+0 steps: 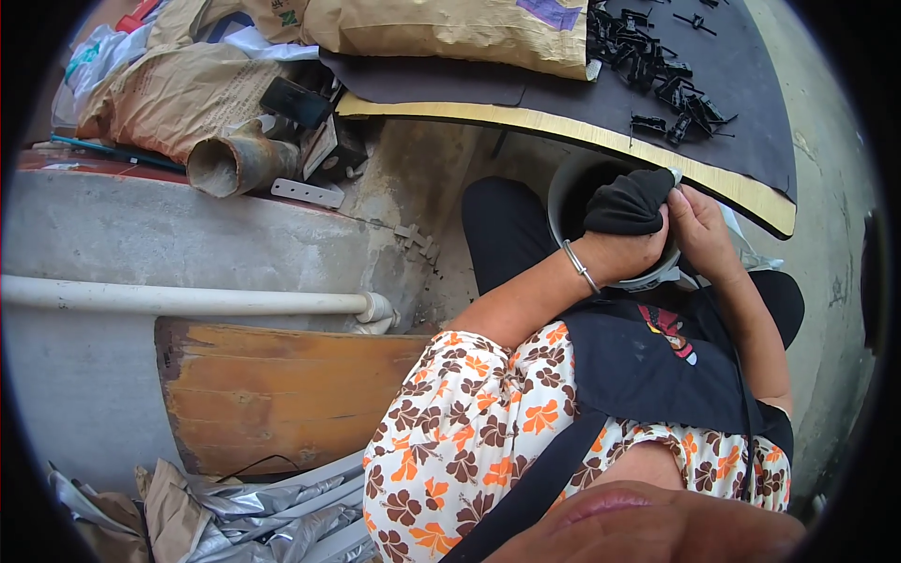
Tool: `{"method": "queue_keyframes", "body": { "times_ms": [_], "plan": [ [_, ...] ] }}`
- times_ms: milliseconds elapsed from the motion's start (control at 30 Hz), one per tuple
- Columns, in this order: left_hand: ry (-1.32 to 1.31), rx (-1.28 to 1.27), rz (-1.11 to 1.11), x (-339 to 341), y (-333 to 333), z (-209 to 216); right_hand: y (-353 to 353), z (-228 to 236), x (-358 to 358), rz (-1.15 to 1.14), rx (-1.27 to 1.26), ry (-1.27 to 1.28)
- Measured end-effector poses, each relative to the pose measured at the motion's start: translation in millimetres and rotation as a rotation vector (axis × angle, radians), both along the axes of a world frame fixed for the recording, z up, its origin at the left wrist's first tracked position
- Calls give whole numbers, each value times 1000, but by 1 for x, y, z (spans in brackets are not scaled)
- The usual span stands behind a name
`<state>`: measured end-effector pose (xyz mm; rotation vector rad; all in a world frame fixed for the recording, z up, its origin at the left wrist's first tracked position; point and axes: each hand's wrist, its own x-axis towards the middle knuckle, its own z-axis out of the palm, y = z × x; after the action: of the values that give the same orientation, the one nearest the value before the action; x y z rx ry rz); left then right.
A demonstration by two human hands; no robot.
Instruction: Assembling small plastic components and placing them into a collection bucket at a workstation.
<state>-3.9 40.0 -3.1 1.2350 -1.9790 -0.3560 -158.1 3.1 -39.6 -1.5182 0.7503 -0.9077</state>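
Observation:
My left hand point(631, 251), with a silver bangle point(580, 267) at its wrist, is curled over a bucket. Black cloth point(623, 202), perhaps part of a glove, covers its fingers. Close against it, my right hand point(699, 225) is bare, thumb and fingers pinched together at the cloth's edge. A small whitish tip point(676, 175) shows between the two hands; what they grip there is hidden. Below them the pale grey bucket point(557, 202) stands between my knees, dark inside. Several small black plastic parts with thin pins point(648, 61) lie heaped on the dark-topped table point(751, 113) just beyond.
The table's curved, light wooden edge point(563, 129) runs close above my hands. A large brown paper sack point(441, 33) rests on it. At left are a crumpled sack point(183, 98), a rusty pipe piece point(239, 161), a white pipe point(188, 296) and a wooden board point(282, 389).

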Motion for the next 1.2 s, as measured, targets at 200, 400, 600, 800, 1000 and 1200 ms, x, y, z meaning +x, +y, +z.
{"method": "queue_keyframes", "body": {
  "times_ms": [200, 400, 600, 800, 1000, 1200],
  "plan": [
    [188, -76, -7, 2, -4, 0, 0, 18, -8, 69, 58, -81],
    [775, 453, -219, 21, -6, 15, -2, 28, -18, 109, -64, 220],
    [632, 472, -57, 17, -5, 4, 2, 36, -24, -16, -265, 161],
    [385, 57, -283, 5, -5, 9, -1, 42, -22, 71, -63, 69],
    [516, 275, -227, 10, -7, -4, 6, 50, -17, 75, -237, 257],
    [412, 193, -185, 13, 0, -1, 3, 54, -8, 114, -240, 366]
  ]
}}
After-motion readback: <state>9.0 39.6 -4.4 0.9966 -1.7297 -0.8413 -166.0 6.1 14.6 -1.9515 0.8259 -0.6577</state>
